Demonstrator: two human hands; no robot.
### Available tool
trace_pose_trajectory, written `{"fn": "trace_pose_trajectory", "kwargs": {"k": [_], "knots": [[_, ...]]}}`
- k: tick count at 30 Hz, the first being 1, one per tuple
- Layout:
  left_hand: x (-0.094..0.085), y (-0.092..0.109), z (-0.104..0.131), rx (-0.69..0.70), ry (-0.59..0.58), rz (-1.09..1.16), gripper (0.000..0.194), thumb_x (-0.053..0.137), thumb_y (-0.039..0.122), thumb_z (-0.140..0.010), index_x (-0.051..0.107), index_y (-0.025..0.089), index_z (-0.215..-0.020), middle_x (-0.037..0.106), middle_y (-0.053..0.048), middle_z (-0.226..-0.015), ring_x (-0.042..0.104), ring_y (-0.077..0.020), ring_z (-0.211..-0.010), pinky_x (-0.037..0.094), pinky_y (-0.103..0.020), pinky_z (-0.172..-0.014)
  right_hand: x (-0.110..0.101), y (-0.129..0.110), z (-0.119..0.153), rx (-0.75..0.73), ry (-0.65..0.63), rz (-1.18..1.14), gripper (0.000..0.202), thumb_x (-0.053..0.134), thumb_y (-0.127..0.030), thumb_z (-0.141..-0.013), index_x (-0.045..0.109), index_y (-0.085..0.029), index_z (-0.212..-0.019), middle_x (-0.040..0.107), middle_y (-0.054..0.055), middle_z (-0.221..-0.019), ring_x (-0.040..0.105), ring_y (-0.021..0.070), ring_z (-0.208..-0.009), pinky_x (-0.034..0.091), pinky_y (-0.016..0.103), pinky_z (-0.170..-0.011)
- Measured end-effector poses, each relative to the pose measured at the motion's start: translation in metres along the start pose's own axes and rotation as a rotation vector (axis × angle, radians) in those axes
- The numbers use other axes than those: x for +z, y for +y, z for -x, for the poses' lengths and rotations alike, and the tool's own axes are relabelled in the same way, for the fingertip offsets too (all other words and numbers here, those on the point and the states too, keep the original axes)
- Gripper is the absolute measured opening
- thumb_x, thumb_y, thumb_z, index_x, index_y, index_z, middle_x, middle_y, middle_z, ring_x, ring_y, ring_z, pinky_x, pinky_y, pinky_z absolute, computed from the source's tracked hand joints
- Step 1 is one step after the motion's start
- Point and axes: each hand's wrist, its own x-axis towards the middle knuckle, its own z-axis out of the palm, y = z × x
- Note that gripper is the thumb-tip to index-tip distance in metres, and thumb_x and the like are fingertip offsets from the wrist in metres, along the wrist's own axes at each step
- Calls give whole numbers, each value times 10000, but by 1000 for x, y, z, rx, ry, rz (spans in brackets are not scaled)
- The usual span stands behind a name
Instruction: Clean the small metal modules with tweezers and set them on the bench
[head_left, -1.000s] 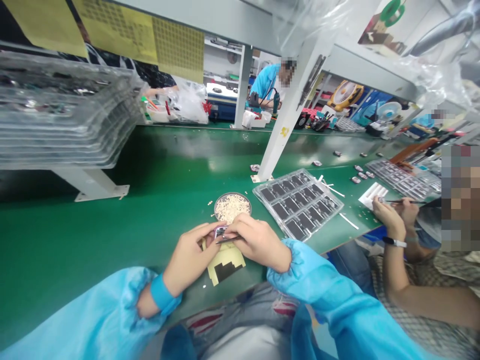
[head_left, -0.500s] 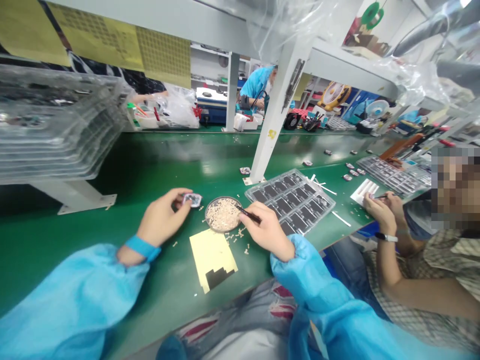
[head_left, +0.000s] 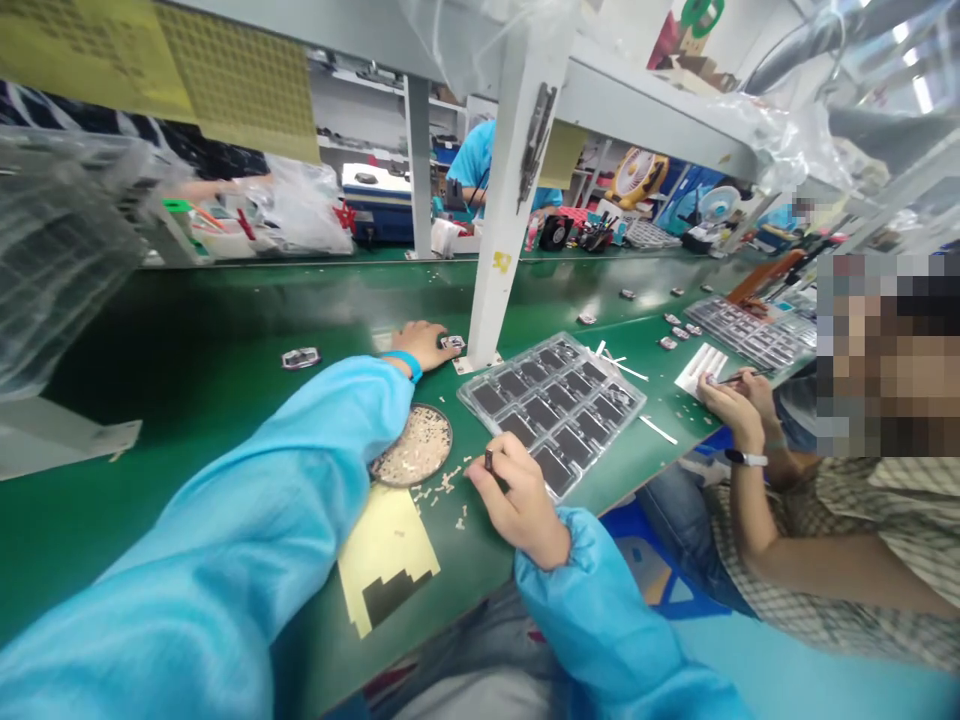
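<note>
My left hand [head_left: 421,346] reaches far across the green bench, its fingertips on a small device part [head_left: 452,343] beside the white post's foot. Another such part [head_left: 301,358] lies to the left of that hand. My right hand [head_left: 517,490] is closed around dark tweezers [head_left: 489,461], near the bench's front. Between my hands sits a round dish [head_left: 420,445] of tiny beige pieces, partly hidden by my left sleeve. Loose beige pieces [head_left: 448,480] lie beside it. A yellow sheet [head_left: 390,540] with a dark stepped patch is in front of the dish.
A clear tray [head_left: 555,400] of dark rectangular parts lies right of the post [head_left: 510,200]. White strips [head_left: 658,430] are beyond it. At the right, a person's hands [head_left: 735,400] work over a white card [head_left: 700,370]. Stacked trays [head_left: 60,240] stand left.
My left hand has moved from left of the dish to the part by the post; a part now lies at the left. My right hand has moved away from the dish. The view has shifted right.
</note>
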Motion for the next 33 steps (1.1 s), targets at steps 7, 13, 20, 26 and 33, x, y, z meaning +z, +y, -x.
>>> {"fn": "trace_pose_trajectory", "kwargs": {"k": [7,13,20,26,33], "knots": [[-17,1,37,-100,7,390,515,790,499,-749,696,83,-1037,736,-164,-1025,671,-261,-954,492,-367,-846,4,11,4,326,-58,-372,275,550,-432,-980,660,-196,-890,598,-3,-661,597,140,-582,510,281,-589],[-54,-3,178,-264,-211,1018,544,840,277,-719,658,169,-1219,730,-119,-1090,682,-154,-772,539,-274,-685,17,0,5,334,-266,-628,193,706,-370,-881,674,-187,-930,664,33,-908,639,128,-712,568,277,-677],[-51,-5,260,-231,-433,854,259,702,320,-867,688,177,-1082,748,-60,-987,686,-178,-884,530,-261,-755,22,-9,14,273,-400,-471,150,729,-281,-878,681,-207,-999,709,31,-943,682,152,-826,566,283,-777],[-38,-10,268,-110,-367,458,221,628,238,-835,690,188,-1041,724,-20,-841,642,-169,-741,485,-266,-674,23,-12,14,184,-478,-328,106,684,-276,-917,688,-209,-998,719,41,-925,666,164,-822,545,298,-768],[-37,-6,269,-132,-346,312,308,599,227,-822,747,223,-1092,724,-7,-805,608,-154,-679,423,-247,-619,20,-13,14,144,-480,-346,60,682,-233,-920,685,-209,-976,722,42,-927,673,167,-842,545,311,-779]]}}
